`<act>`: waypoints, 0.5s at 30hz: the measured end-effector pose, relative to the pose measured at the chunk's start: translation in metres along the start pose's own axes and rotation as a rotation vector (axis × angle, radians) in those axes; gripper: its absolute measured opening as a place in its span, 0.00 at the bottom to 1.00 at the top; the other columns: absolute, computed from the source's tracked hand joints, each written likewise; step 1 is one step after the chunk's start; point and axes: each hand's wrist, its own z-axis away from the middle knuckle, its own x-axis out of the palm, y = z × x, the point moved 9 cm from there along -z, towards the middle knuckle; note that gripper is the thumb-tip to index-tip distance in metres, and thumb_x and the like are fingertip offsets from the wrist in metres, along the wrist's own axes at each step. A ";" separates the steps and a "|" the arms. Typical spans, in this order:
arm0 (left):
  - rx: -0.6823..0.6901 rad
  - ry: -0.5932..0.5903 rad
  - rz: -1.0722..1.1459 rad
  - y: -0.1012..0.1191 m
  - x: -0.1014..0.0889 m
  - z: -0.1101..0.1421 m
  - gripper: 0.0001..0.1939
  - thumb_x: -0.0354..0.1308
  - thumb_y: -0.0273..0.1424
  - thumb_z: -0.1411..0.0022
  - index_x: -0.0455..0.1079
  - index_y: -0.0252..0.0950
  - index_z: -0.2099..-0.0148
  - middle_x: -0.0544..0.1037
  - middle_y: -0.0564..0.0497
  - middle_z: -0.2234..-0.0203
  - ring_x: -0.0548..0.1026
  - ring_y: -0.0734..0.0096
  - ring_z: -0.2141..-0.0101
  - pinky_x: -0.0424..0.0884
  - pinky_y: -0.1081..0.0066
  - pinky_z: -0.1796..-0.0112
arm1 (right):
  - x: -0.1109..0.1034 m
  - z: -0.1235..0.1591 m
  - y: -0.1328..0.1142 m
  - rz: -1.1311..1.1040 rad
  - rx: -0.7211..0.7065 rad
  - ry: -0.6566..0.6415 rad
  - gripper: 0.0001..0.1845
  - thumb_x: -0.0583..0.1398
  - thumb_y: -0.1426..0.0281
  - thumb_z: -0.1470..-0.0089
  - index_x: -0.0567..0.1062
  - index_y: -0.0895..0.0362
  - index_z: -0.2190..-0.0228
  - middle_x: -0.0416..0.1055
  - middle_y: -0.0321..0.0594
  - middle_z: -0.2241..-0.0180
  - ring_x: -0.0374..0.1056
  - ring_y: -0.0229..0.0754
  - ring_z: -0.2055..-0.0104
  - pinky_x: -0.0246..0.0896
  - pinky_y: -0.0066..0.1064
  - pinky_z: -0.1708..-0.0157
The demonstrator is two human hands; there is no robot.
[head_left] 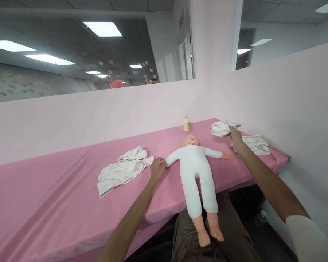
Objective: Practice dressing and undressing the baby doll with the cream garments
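Observation:
A baby doll (196, 162) with a white cloth body lies on its back, arms spread, its feet hanging past the table's front edge. My left hand (157, 169) is closed at the end of the doll's arm on the left and hides the doll's hand there. My right hand (235, 137) grips a bunched white patterned baby garment (221, 128) above the table's right end. Beneath and beside that hand lies another white patterned cloth piece (256, 145). To the left of my left hand, a white patterned baby top (121, 172) is spread out.
A pink sheet covers the table (71, 203), which stands against pink walls. Behind the doll's head is a cream pump bottle (187, 124). Windows (84, 47) are set in the wall above. My legs (218, 247) are under the doll's feet.

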 end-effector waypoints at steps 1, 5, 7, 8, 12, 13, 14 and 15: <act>-0.002 -0.003 -0.005 -0.002 0.002 0.001 0.11 0.45 0.32 0.39 0.68 0.37 0.62 0.74 0.46 0.60 0.71 0.62 0.57 0.65 0.63 0.54 | -0.004 -0.012 0.003 0.110 0.003 0.069 0.09 0.56 0.68 0.49 0.67 0.59 0.64 0.71 0.39 0.68 0.70 0.37 0.67 0.69 0.25 0.71; 0.027 0.000 -0.043 -0.005 0.005 0.002 0.11 0.45 0.32 0.40 0.68 0.36 0.61 0.74 0.45 0.60 0.71 0.61 0.57 0.64 0.62 0.54 | -0.034 -0.027 0.033 0.299 -0.023 0.263 0.25 0.59 0.69 0.52 0.62 0.61 0.51 0.67 0.49 0.56 0.66 0.44 0.55 0.66 0.32 0.59; 0.016 -0.007 -0.034 -0.007 0.006 0.001 0.11 0.45 0.31 0.40 0.68 0.37 0.61 0.74 0.45 0.60 0.71 0.61 0.57 0.64 0.63 0.54 | -0.044 -0.022 0.051 0.392 -0.060 0.262 0.28 0.59 0.70 0.54 0.62 0.62 0.51 0.67 0.50 0.56 0.65 0.45 0.54 0.63 0.33 0.55; 0.002 -0.011 -0.025 -0.009 0.007 0.000 0.11 0.45 0.31 0.39 0.67 0.37 0.60 0.74 0.46 0.60 0.71 0.62 0.57 0.64 0.63 0.54 | -0.047 -0.018 0.058 0.433 -0.083 0.241 0.27 0.59 0.70 0.55 0.63 0.62 0.51 0.68 0.49 0.56 0.65 0.45 0.55 0.61 0.33 0.54; -0.030 -0.013 -0.022 -0.011 0.011 -0.002 0.10 0.46 0.32 0.38 0.67 0.37 0.61 0.74 0.46 0.61 0.71 0.62 0.57 0.64 0.63 0.54 | -0.046 -0.007 0.069 0.545 -0.173 0.152 0.23 0.58 0.69 0.55 0.67 0.59 0.54 0.70 0.45 0.58 0.65 0.42 0.57 0.59 0.30 0.55; -0.023 -0.010 -0.021 -0.010 0.011 -0.002 0.10 0.46 0.32 0.38 0.67 0.37 0.61 0.74 0.46 0.61 0.71 0.62 0.57 0.64 0.63 0.54 | -0.046 -0.006 0.069 0.562 -0.189 0.139 0.22 0.58 0.69 0.55 0.68 0.59 0.55 0.71 0.45 0.58 0.65 0.42 0.58 0.59 0.30 0.55; -0.014 -0.006 -0.018 -0.009 0.011 -0.002 0.10 0.46 0.32 0.38 0.67 0.37 0.61 0.74 0.46 0.61 0.71 0.62 0.57 0.64 0.64 0.54 | -0.045 -0.005 0.068 0.575 -0.201 0.129 0.21 0.57 0.69 0.55 0.69 0.59 0.56 0.71 0.45 0.58 0.65 0.42 0.58 0.59 0.30 0.56; -0.004 -0.003 -0.014 -0.008 0.011 -0.001 0.10 0.46 0.32 0.38 0.67 0.37 0.62 0.74 0.46 0.61 0.70 0.62 0.57 0.64 0.64 0.54 | -0.044 -0.006 0.067 0.586 -0.210 0.122 0.19 0.57 0.68 0.54 0.70 0.59 0.57 0.72 0.46 0.58 0.65 0.42 0.58 0.59 0.30 0.56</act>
